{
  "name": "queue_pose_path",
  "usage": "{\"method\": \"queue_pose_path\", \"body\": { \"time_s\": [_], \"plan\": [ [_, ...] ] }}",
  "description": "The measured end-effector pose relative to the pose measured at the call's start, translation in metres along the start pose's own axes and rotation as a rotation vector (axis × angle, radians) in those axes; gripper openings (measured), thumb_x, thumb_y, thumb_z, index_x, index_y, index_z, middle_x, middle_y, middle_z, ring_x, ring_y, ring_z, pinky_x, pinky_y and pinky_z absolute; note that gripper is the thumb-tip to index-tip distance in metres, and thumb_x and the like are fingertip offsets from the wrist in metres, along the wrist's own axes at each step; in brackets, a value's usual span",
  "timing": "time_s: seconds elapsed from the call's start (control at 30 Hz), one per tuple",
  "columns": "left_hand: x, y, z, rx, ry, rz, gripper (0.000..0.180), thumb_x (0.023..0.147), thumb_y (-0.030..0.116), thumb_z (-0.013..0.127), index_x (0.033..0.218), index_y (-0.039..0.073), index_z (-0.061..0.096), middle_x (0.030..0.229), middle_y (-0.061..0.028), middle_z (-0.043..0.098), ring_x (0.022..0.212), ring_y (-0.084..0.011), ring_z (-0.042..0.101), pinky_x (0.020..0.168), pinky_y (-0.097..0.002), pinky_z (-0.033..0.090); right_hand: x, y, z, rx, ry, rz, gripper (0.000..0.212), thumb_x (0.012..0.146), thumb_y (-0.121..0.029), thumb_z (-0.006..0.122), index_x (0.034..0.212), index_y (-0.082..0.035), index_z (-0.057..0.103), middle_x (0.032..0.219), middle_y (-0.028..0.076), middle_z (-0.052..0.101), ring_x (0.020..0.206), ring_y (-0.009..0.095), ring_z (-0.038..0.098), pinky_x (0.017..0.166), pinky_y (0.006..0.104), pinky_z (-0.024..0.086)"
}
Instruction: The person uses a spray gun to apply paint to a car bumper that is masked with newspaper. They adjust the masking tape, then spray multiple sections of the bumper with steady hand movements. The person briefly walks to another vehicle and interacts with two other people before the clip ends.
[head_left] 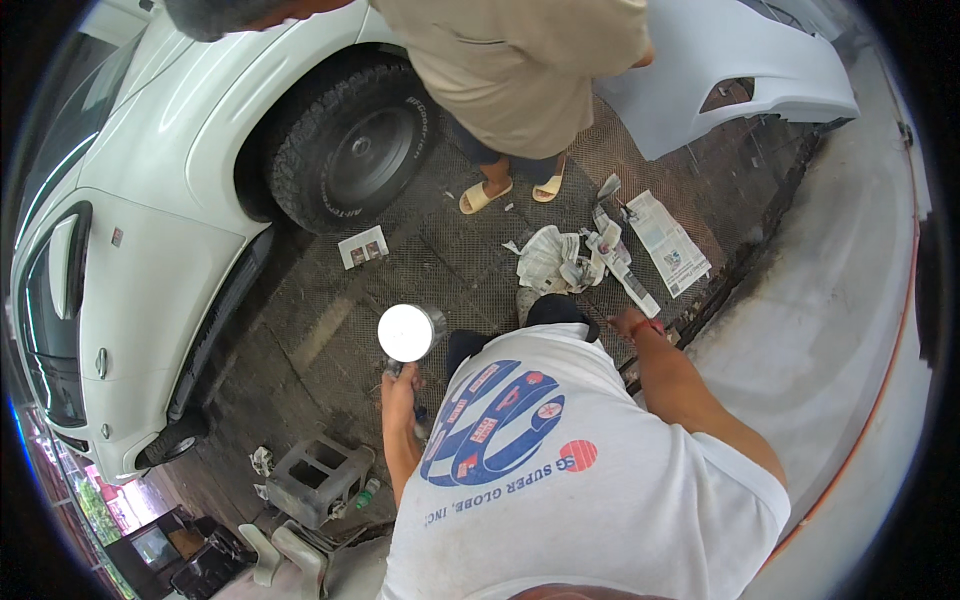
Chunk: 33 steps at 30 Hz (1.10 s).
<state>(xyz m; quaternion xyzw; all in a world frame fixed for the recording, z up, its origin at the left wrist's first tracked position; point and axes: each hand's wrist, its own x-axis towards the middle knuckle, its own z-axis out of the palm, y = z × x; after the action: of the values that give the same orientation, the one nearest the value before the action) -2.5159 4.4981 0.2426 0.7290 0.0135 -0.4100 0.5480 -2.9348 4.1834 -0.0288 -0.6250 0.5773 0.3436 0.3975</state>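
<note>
My left hand (400, 388) grips the handle of a paint spray gun (410, 335) whose round shiny metal cup lid faces up, held over the dark grated floor in front of my white printed shirt. My right hand (630, 322), with a red band at the wrist, reaches down to the floor edge beside a strip of crumpled newspaper (570, 258). Its fingers are hidden from here, so I cannot see whether it holds anything.
A white car (150, 240) with a black tyre (350, 150) fills the left. Another person in a beige shirt and sandals (510, 70) stands ahead. A white bumper (740, 70) lies at top right. A concrete block (318, 478) sits lower left, and an orange hose (880, 390) runs along the right.
</note>
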Motion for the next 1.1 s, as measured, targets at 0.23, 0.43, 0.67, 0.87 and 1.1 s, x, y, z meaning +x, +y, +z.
{"method": "queue_pose_path", "body": {
  "time_s": [0.23, 0.43, 0.67, 0.87, 1.1],
  "plan": [
    [-0.009, -0.013, -0.020, 0.172, -0.107, -0.042, 0.021, 0.105, 0.021, 0.069, 0.101, 0.005, 0.057, 0.082, -0.0009, 0.056, 0.071, -0.0123, 0.052, 0.069, -0.0311, 0.048, -0.023, 0.056, 0.053, 0.223, -0.019, 0.186, 0.082, 0.098, -0.066, 0.064, 0.142, 0.004, 0.065, 0.144, 0.030, 0.064, 0.137, 0.042, 0.061, 0.114, 0.0487, 0.049],
    [-0.030, -0.044, -0.036, 0.279, -0.134, -0.056, 0.022, 0.103, 0.018, 0.069, 0.111, -0.002, 0.067, 0.089, -0.0034, 0.066, 0.078, -0.0139, 0.057, 0.072, -0.0320, 0.045, -0.071, 0.013, 0.098, 0.236, 0.298, -0.200, 0.077, 0.099, -0.060, 0.066, 0.144, 0.002, 0.064, 0.142, 0.030, 0.065, 0.135, 0.043, 0.062, 0.115, 0.0492, 0.047],
    [-0.065, -0.096, -0.056, 0.314, -0.270, -0.066, 0.030, 0.105, 0.030, 0.071, 0.100, 0.000, 0.070, 0.077, 0.0007, 0.061, 0.070, -0.0114, 0.052, 0.064, -0.0306, 0.040, -0.119, 0.011, 0.118, 0.086, 0.282, -0.207, 0.075, 0.099, -0.060, 0.066, 0.141, 0.002, 0.066, 0.138, 0.030, 0.067, 0.132, 0.045, 0.063, 0.113, 0.0502, 0.049],
    [-0.088, -0.117, -0.054, 0.388, -0.254, -0.116, 0.040, 0.106, 0.038, 0.069, 0.109, -0.001, 0.070, 0.082, -0.0031, 0.065, 0.075, -0.0136, 0.058, 0.069, -0.0333, 0.047, -0.110, 0.050, 0.139, 0.012, 0.242, -0.122, 0.070, 0.100, -0.059, 0.066, 0.133, 0.002, 0.071, 0.130, 0.031, 0.071, 0.124, 0.045, 0.068, 0.107, 0.0503, 0.052],
    [-0.107, -0.128, -0.009, 0.324, -0.113, -0.089, 0.038, 0.104, 0.036, 0.070, 0.110, -0.001, 0.070, 0.089, -0.0039, 0.068, 0.078, -0.0140, 0.060, 0.070, -0.0338, 0.049, -0.089, 0.055, 0.092, 0.093, 0.219, -0.235, 0.071, 0.100, -0.058, 0.065, 0.137, 0.002, 0.068, 0.132, 0.028, 0.072, 0.129, 0.044, 0.066, 0.109, 0.0510, 0.051]
  ]
}}
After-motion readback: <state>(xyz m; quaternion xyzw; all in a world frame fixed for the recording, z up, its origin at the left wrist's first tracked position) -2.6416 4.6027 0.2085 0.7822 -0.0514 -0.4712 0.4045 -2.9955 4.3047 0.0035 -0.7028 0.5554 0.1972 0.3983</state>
